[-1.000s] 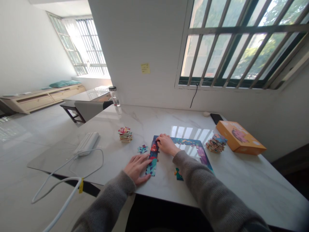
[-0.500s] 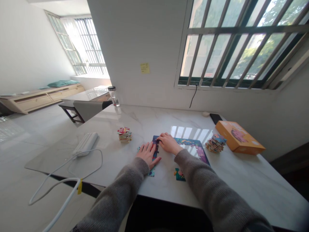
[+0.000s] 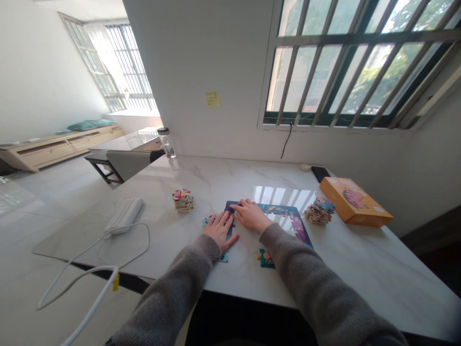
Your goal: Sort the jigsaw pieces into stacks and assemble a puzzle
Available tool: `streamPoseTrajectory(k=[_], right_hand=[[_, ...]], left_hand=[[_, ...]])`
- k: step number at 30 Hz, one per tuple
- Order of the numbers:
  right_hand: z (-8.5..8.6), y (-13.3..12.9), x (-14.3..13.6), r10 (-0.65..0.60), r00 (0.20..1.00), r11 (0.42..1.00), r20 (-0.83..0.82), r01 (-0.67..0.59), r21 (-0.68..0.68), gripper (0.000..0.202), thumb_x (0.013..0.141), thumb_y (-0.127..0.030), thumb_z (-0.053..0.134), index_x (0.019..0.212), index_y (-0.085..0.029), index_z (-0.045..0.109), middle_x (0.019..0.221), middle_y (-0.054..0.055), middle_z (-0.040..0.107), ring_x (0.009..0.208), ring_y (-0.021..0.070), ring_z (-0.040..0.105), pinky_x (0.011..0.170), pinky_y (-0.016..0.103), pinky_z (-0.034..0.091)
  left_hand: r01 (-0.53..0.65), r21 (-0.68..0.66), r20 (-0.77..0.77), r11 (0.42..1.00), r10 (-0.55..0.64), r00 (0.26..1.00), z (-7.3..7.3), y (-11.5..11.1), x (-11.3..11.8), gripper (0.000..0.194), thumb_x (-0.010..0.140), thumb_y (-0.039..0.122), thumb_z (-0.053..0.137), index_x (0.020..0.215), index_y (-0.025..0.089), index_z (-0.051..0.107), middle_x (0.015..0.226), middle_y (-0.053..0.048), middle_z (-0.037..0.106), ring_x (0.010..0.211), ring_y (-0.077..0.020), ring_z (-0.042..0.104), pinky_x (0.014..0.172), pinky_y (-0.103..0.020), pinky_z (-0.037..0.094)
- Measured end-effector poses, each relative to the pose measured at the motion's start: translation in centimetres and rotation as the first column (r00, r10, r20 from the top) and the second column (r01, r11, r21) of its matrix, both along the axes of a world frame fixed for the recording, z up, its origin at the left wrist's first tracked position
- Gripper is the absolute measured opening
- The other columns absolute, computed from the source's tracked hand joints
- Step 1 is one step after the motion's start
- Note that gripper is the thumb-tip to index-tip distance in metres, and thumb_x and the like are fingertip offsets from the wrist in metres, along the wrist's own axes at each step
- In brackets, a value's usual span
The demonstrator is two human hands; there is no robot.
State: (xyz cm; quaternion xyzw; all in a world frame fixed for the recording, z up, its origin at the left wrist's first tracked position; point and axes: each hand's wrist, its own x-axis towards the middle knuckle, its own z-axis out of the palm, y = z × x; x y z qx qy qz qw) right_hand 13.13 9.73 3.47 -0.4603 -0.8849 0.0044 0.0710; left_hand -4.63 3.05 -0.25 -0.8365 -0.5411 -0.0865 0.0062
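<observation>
A partly assembled jigsaw puzzle (image 3: 281,210) forms a frame shape on the white marble table, with bare table inside it. My left hand (image 3: 219,232) lies with spread fingers on the puzzle's left side, covering part of it. My right hand (image 3: 250,215) touches the upper left corner, its index finger stretched out and the other fingers partly hidden beneath. Near my right sleeve lies a loose green piece group (image 3: 265,258). Small teal pieces (image 3: 224,256) show below my left hand.
A stack of pieces (image 3: 183,201) stands to the left, another stack (image 3: 320,210) to the right beside an orange box (image 3: 355,202). Further off are a bottle (image 3: 166,143), a black phone (image 3: 320,173) and a white power strip (image 3: 124,216) with its cable.
The index finger of my right hand now stretches out more over the puzzle's corner. My left hand stays almost in place. The whole view has shifted slightly.
</observation>
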Motion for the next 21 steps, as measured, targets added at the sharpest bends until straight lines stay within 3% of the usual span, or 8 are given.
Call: streamPoseTrajectory(k=[12, 21], right_hand=[[-0.1, -0.42, -0.2, 0.034, 0.998, 0.999, 0.052, -0.036, 0.038, 0.041, 0.097, -0.026, 0.044, 0.136, -0.028, 0.054, 0.126, 0.015, 0.055, 0.114, 0.0308, 0.047, 0.093, 0.043, 0.041], [0.11, -0.65, -0.22, 0.051, 0.996, 0.998, 0.067, -0.053, 0.042, 0.043, 0.095, -0.026, 0.046, 0.138, -0.027, 0.052, 0.126, 0.016, 0.054, 0.114, 0.0315, 0.047, 0.093, 0.044, 0.041]], left_hand=[[0.018, 0.016, 0.021, 1.0, -0.019, 1.0, -0.22, 0.12, 0.15, 0.074, 0.09, 0.056, 0.049, 0.148, 0.012, 0.039, 0.154, -0.017, 0.037, 0.141, -0.0346, 0.032, 0.117, -0.049, 0.026], [0.028, 0.045, 0.006, 0.999, -0.028, 1.0, -0.14, 0.25, 0.27, 0.072, 0.089, 0.058, 0.048, 0.144, 0.012, 0.044, 0.151, -0.017, 0.042, 0.14, -0.0353, 0.035, 0.12, -0.052, 0.017]])
